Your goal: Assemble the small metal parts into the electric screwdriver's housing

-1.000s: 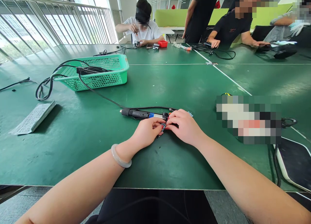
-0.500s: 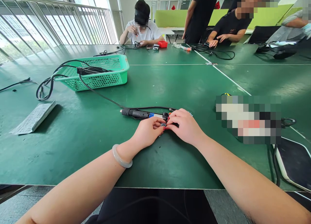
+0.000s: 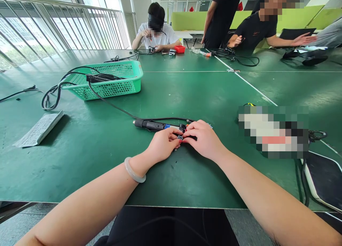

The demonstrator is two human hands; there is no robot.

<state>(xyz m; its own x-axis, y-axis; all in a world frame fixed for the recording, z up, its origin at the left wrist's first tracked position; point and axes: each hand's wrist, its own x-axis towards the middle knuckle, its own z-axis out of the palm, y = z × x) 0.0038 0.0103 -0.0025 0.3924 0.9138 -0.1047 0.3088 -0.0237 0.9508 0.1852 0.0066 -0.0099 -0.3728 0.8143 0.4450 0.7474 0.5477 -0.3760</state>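
At the middle of the green table [image 3: 107, 174], my left hand [image 3: 162, 143] and my right hand [image 3: 203, 137] meet fingertip to fingertip. Between them they pinch a small dark grey part [image 3: 180, 137]; its kind is too small to make out, and the fingers cover most of it. Just beyond lies a black electric screwdriver [image 3: 151, 125] with a blue band and a silver front, its tip end hidden near my right fingers. Its black cable [image 3: 162, 118] runs along its far side. Small bits by my right hand are partly covered.
A green basket [image 3: 107, 91] with black cables stands at the back left, a folded paper [image 3: 40, 130] nearer me. To the right are a blurred-out object [image 3: 272, 132] and a dark tablet-like slab [image 3: 324, 176]. Several people are across the table, near a red tray [image 3: 179, 49].
My hands stay almost in place on the small part, with only slight finger movement. Across the table, a person in black has stretched an arm out to the right.
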